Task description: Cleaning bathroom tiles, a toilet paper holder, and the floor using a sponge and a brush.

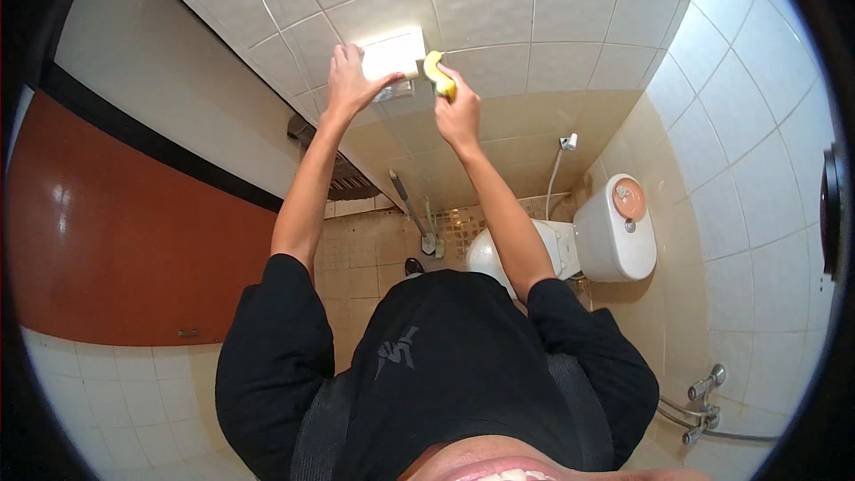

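Against the tiled wall, my left hand (356,82) is at the left side of a bright white box-like fixture (393,53), its thumb reaching along the lower edge. To the right of the fixture, my right hand (457,107) grips a yellow and whitish curved object (439,75), which may be a sponge or a brush; its exact kind cannot be told. A small clear or shiny item (394,91) shows just under the fixture. Glare hides the fixture's surface details.
A white toilet (618,234) with an orange dish (629,198) on its tank stands at right. Long-handled brushes (409,202) lean by the wall. A reddish-brown door (140,227) is at left, a metal tap (703,404) at lower right.
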`<state>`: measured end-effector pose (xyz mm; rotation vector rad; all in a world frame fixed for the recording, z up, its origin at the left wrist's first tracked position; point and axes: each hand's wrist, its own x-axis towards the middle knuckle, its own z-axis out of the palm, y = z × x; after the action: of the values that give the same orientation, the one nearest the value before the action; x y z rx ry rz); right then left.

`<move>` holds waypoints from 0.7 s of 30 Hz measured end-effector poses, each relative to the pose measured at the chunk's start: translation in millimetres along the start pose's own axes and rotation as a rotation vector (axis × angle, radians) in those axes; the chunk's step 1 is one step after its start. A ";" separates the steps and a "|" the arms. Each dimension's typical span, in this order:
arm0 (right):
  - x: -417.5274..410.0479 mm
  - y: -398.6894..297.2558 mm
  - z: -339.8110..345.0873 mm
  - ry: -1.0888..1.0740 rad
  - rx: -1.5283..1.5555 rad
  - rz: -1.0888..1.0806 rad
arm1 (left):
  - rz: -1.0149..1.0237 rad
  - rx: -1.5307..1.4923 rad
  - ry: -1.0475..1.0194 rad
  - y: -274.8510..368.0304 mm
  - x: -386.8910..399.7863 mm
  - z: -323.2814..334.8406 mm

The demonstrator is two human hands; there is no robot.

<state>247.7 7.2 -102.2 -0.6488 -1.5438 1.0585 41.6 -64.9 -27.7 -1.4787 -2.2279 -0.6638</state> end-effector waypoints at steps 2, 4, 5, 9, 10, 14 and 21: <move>0.3 -15.2 -7.1 0.067 0.074 -0.076 | -0.014 0.012 -0.030 1.6 0.1 3.3; 0.1 -39.1 -8.0 0.100 0.126 -0.130 | -0.011 -0.083 0.082 -7.4 1.5 10.6; 4.6 -49.6 -1.2 0.094 0.125 -0.119 | -0.019 -0.081 0.072 -11.7 -0.2 14.8; 41.6 -27.5 27.2 -0.043 -0.357 -0.646 | 0.032 -0.183 0.126 -13.6 13.7 32.0; 38.8 -21.9 36.5 -0.128 -0.534 -0.707 | 0.018 -0.272 0.153 -22.2 14.4 32.1; 8.0 -15.0 11.3 -0.191 -0.494 -0.766 | -0.028 -0.539 0.170 -63.8 7.5 36.4; 10.3 -48.1 -14.3 0.251 -0.220 -0.277 | -0.304 -1.091 -0.042 -60.0 -44.3 37.6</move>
<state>265.2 -1.7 -54.9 -0.6674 -1.4883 0.5812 0.4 -96.2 -93.3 -1.5234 -2.2001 -2.1982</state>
